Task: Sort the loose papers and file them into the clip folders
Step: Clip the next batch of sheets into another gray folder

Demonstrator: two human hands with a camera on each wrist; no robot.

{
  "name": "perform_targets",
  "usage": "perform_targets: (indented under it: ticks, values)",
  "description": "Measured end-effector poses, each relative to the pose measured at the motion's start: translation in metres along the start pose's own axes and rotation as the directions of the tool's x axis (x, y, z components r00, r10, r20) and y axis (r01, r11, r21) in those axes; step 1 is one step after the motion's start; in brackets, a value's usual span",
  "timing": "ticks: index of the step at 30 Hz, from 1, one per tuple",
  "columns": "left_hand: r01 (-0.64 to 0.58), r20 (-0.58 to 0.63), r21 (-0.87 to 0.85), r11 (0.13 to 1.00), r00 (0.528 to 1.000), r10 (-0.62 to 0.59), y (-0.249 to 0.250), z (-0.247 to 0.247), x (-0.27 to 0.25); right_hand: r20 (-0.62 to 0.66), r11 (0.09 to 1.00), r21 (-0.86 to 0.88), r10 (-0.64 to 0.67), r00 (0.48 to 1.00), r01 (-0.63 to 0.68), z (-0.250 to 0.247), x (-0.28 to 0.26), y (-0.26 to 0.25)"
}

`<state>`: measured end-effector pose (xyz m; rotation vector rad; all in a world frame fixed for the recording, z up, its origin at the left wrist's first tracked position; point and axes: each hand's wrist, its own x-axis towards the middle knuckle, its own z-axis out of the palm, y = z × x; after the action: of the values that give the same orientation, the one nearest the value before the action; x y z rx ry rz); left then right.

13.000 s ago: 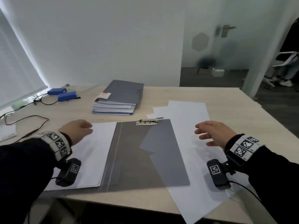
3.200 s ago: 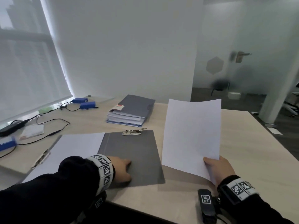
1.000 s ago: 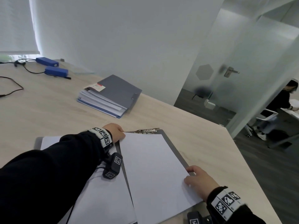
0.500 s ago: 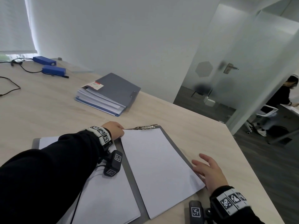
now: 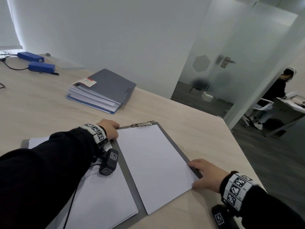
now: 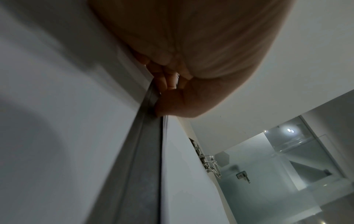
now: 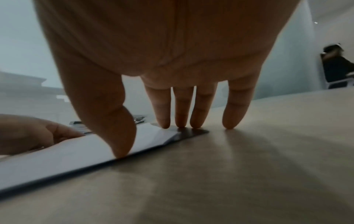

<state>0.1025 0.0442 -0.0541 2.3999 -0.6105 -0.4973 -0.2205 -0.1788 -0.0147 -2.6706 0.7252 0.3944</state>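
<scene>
One open grey clip folder (image 5: 173,143) lies on the pale wooden bench (image 5: 41,103). It carries two batches of white paper: one white stack (image 5: 153,164) on its right half and one white stack (image 5: 99,200) on its left half. One silver metal clip (image 5: 142,124) shows at the folder's far edge. One thick closed grey folder full of sheets (image 5: 105,90) sits farther back. Two blue box-shaped devices (image 5: 41,66) lie at the far left. Two hands are in view: one left hand (image 5: 109,129) and one right hand (image 5: 206,176). One seated person (image 5: 277,90) is visible beyond the glass.
</scene>
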Motion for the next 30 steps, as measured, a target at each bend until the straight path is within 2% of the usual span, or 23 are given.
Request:
perform_targets:
  ticks: [10, 23, 30]
  values:
    - [-0.034, 0.018, 0.039, 0.999, 0.999, 0.033, -0.0002, -0.0009, -0.0014, 0.039, 0.995, -0.095, 0.0, 0.999, 0.004, 0.0016, 0.0021, 0.0042]
    - [-0.025, 0.009, 0.001, 1.0, 1.0, 0.025, -0.0041, 0.0016, 0.0045, -0.007, 1.0, -0.003, 0.004, 1.0, -0.004, 0.001, 0.0045, 0.0051]
    - [-0.015, 0.015, 0.008, 1.0, 1.0, 0.015, -0.0042, 0.0037, 0.0057, 0.044, 1.0, 0.012, -0.011, 0.999, 0.011, -0.0008, 0.0013, 0.0081]
